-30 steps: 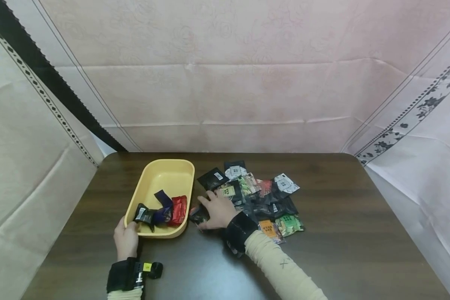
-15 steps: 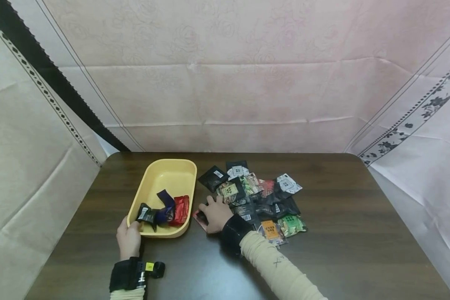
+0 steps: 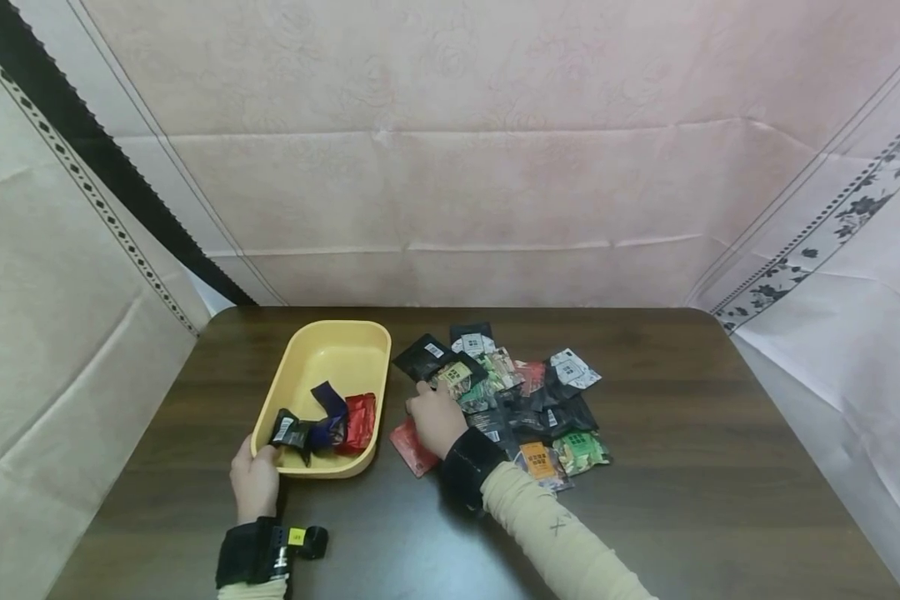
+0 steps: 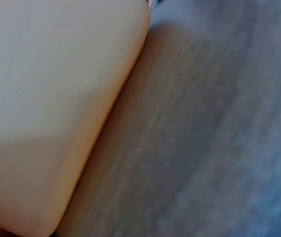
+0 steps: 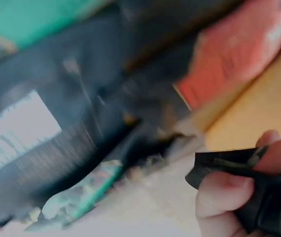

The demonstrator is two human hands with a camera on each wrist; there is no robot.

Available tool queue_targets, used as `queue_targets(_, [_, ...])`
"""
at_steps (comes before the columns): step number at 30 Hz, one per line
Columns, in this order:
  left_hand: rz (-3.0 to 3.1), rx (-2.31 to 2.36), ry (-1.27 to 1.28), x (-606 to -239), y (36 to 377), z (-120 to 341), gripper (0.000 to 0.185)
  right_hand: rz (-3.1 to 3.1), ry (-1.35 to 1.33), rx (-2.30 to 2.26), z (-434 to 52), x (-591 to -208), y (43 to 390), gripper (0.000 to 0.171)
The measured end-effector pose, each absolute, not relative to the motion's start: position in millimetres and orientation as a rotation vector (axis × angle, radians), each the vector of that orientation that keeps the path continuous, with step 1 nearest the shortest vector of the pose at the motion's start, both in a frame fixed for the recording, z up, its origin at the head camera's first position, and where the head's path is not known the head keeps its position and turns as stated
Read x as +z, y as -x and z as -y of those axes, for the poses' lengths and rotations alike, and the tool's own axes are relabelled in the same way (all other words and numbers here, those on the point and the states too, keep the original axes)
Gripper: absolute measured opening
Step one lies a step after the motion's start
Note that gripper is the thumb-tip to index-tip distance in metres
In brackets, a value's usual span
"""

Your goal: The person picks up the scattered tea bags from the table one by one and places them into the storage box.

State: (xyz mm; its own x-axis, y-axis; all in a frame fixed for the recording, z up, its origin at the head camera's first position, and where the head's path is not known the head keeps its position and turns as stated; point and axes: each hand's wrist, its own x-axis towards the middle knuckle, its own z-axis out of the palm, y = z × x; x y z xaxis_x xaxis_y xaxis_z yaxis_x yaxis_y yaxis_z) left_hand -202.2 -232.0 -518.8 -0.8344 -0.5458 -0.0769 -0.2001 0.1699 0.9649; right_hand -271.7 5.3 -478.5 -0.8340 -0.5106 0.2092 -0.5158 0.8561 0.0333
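Observation:
In the head view my left hand (image 3: 255, 485) grips the near left corner of a yellow plastic tray (image 3: 294, 354). Inside the tray lie a black packet (image 3: 291, 433), a dark purple packet (image 3: 330, 425) and a red packet (image 3: 359, 423). My right hand (image 3: 437, 423) is at the left side of a heap of small snack packets, thumb and fingers pinching a black packet (image 5: 219, 160), as the right wrist view shows. Beside that hand a flat red packet (image 3: 412, 448) lies on the table. The left wrist view holds only the tray's outer wall (image 4: 56, 84) and blurred tabletop.
Several mostly black packets (image 3: 555, 417) overlap in the heap, among them a green one (image 3: 581, 451) and one with an orange label (image 3: 540, 461). The dark wooden table (image 3: 682, 467) has its back edge against a pale patterned cloth (image 3: 495, 200).
My right hand has moved slightly up toward the heap, uncovering the red packet on the table. The black packet with a yellow-green label has shifted. My left hand keeps its grip on the tray.

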Motion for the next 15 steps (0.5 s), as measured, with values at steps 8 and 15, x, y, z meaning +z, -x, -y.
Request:
queue_targets(8, [2.171,-1.728,-0.718,-517.4,202.3,234.3,0.045,2.798,-0.807,0.140,11.6,-446.6,276.1,0.023])
queue_targets(15, [2.166,-1.759,-0.708,-518.7,200.7,234.8,0.048,2.703,-0.956,0.008,50.3,-428.1,285.5,0.022])
